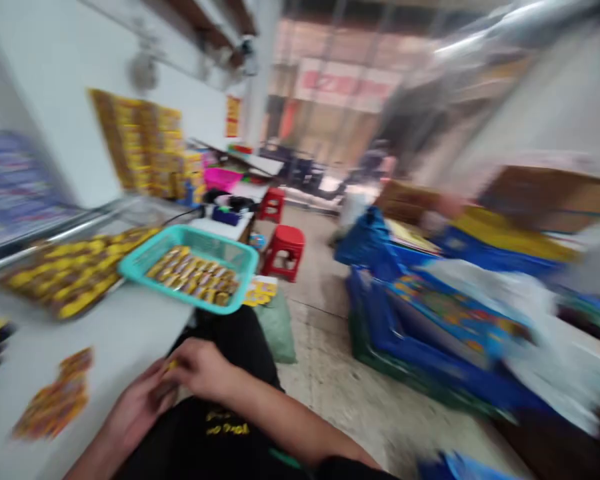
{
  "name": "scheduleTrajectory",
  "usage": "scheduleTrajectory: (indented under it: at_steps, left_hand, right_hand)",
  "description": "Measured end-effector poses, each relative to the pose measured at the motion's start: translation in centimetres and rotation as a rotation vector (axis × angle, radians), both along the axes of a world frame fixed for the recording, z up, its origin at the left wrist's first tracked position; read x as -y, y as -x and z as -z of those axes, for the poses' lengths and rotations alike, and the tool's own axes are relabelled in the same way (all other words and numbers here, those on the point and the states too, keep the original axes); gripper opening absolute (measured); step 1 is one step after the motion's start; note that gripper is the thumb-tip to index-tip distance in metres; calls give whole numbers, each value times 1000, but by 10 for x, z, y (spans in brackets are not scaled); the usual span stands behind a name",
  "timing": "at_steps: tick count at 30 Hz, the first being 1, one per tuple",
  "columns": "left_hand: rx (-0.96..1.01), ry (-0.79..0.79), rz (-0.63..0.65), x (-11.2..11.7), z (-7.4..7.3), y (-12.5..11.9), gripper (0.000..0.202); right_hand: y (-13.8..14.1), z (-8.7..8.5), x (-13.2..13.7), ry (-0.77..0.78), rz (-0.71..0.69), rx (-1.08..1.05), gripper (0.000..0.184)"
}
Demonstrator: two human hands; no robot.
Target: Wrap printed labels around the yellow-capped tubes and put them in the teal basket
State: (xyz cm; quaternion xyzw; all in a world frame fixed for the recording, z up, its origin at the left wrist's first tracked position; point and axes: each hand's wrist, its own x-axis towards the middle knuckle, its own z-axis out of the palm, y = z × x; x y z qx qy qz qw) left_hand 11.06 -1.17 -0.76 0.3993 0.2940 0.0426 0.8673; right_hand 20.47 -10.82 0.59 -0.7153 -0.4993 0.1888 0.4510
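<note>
Both hands meet above my lap at the table's edge, their fingers pinched together. Between the fingertips of my right hand [197,367] shows a small yellow piece [172,365], too blurred to name. My left hand [140,407] is curled against the right one, and what its fingers hold is hidden. Left of the hands, a pile of printed orange and purple pieces [57,400] lies on the white table [115,340]. Beyond them a turquoise plastic basket [230,308] holds rows of small yellow-brown items [195,273].
A clear tray of yellow-topped items [80,270] sits left of the basket. Red stools [286,250] stand on the floor [320,347] ahead. On the right are large blue crates [380,320] with plastic bags and cardboard. A green sack [277,327] leans near my knee.
</note>
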Motion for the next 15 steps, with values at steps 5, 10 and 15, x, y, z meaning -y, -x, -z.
scheduleTrajectory:
  at_steps: [5,10,15]
  left_hand:
    - [193,-125,-116,-14,7,37,28]
    - [240,-412,-216,-27,-3,61,27]
    - [267,-303,-304,-44,-12,84,34]
  right_hand:
    - [4,-4,-7,-82,-29,-271,15]
    - [15,-7,-28,-144,-203,-275,31]
    - [28,-20,-60,-75,-364,-236,31]
